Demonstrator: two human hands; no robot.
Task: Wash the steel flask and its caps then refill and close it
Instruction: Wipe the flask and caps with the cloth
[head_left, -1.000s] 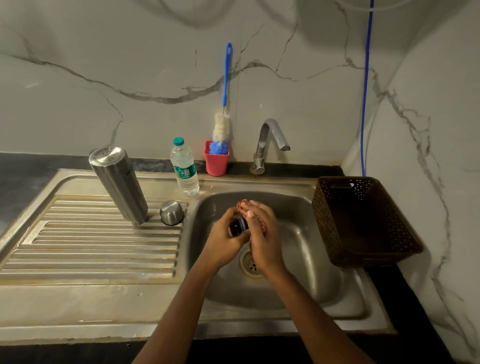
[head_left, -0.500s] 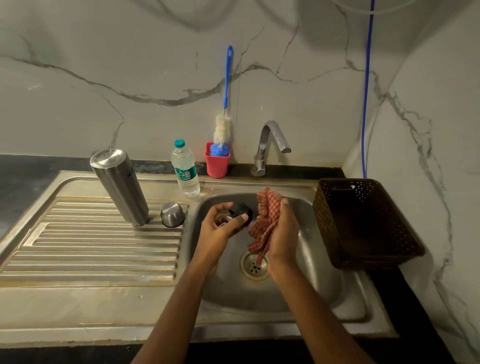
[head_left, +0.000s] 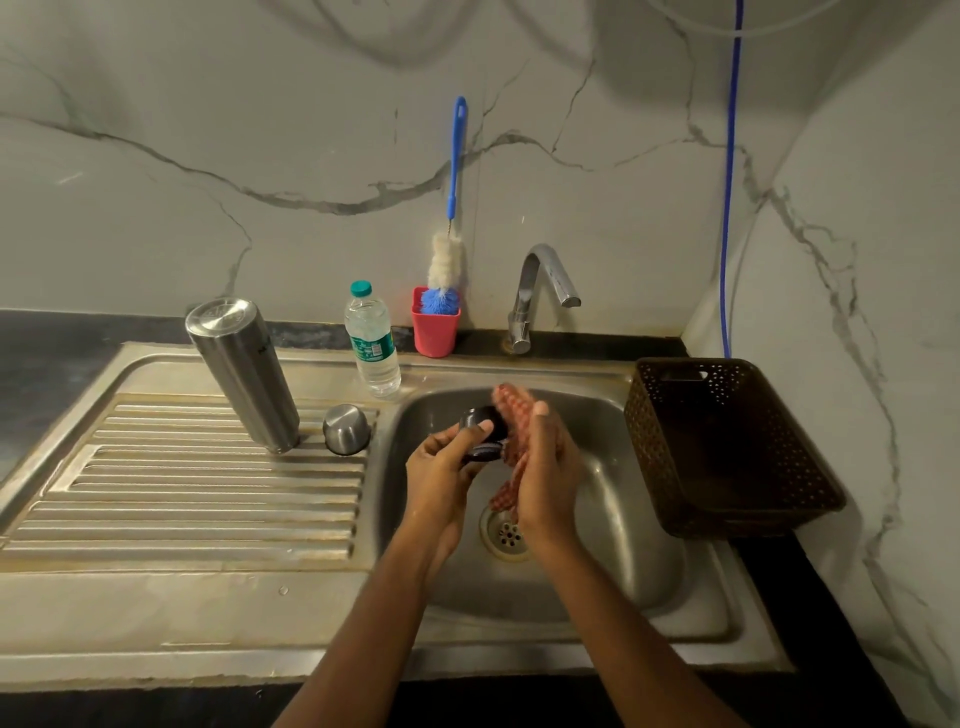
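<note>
Here, in the single head-worn view looking down, two bare forearms reach in from the bottom edge, cut off at the elbows, and the hands meet over a steel sink (head_left: 631, 525). The left hand (head_left: 440, 470) curls its fingers and thumb round a small black cap (head_left: 484, 427), holding it above the basin; the cap's lower half is partly hidden by the thumb and its inside cannot be seen. The right hand (head_left: 546, 470) grips a red checked cloth (head_left: 511, 415), bunched against the cap's right side, with a loose end hanging down towards the drain (head_left: 506, 534). The cloth's upper edge is blurred, and the right palm faces away, so how the fingers close on the cloth is hidden. On the ribbed drainboard (head_left: 182, 499) to the left stands the steel flask (head_left: 241, 371), on end and well apart from the hands; which end is up is hard to tell. Just beside its foot sits a small steel cap (head_left: 346, 428), dome up. Behind, on the sink's rim, a clear plastic water bottle (head_left: 371, 345) with a green top stands near a red cup (head_left: 435, 330) holding a blue-handled bottle brush (head_left: 453, 208). A steel tap (head_left: 540, 288) rises at the back, with no water visible. A dark perforated basket (head_left: 727, 452) sits at the right, its inside in shadow. A blue hose (head_left: 732, 182) runs down the marble wall behind it.
</note>
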